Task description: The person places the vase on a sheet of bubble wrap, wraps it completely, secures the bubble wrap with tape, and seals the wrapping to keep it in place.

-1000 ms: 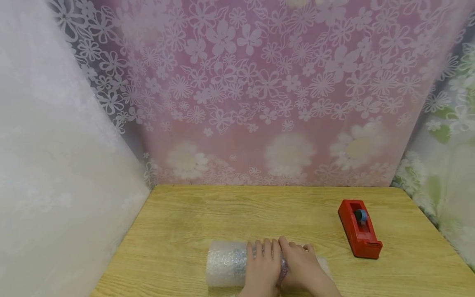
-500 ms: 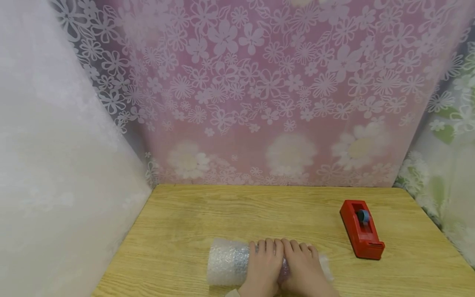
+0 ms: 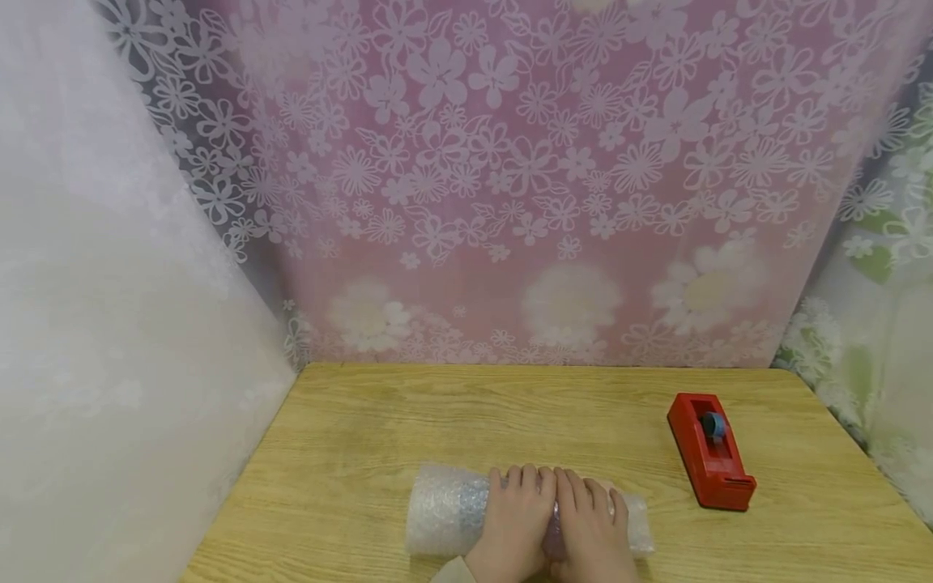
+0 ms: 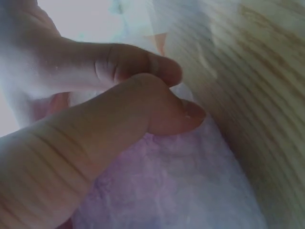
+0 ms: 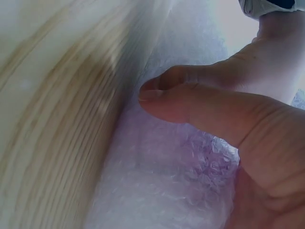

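Bubble-wrapped roll lies crosswise on the wood-grain table, towards its near edge, purplish at centre. Left hand and right hand grip it side by side around mid-length, fingers curled over the top, thumbs close together on the near side. Red tape dispenser stands apart, beyond and to the right, bearing a small blue tape reel.

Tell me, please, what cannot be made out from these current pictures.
Head view: the middle of the bubble-wrapped roll, covered by the left hand and right hand.
Head view: most of the left sleeve, cut off by the bottom edge.
Head view: any loose tape end on the red tape dispenser, too small to tell.
All views: what the roll contains, blurred by the wrap.
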Demonstrator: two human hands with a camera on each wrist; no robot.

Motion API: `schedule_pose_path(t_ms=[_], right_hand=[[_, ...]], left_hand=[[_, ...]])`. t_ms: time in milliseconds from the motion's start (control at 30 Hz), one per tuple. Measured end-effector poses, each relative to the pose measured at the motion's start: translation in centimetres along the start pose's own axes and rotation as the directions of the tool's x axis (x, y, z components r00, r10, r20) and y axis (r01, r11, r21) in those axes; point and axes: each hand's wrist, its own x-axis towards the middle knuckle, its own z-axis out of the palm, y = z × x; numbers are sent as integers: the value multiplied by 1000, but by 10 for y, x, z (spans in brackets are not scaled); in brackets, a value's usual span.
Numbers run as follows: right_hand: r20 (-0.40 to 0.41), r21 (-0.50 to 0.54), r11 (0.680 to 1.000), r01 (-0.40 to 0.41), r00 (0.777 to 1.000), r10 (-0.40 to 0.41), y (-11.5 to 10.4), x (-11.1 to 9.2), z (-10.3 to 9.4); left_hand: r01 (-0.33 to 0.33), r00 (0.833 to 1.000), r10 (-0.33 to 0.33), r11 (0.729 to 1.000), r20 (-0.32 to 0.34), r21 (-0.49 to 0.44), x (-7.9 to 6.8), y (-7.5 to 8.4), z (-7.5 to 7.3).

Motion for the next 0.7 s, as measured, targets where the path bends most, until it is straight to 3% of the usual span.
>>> schedule_pose_path(t_ms=[200, 467, 700], right_hand=[[9, -7, 1000, -1, 1000, 1, -1, 0, 1], [-11, -34, 999, -7, 1000, 7, -3, -3, 1], [-72, -99, 995, 7, 997, -14, -4, -8, 2]], left_hand=[[-6, 998, 6, 1000, 60, 5, 1, -1, -2], [-9, 986, 19, 998, 164, -63, 3, -4, -8], [-9, 974, 31, 995, 223, -97, 10, -7, -12]])
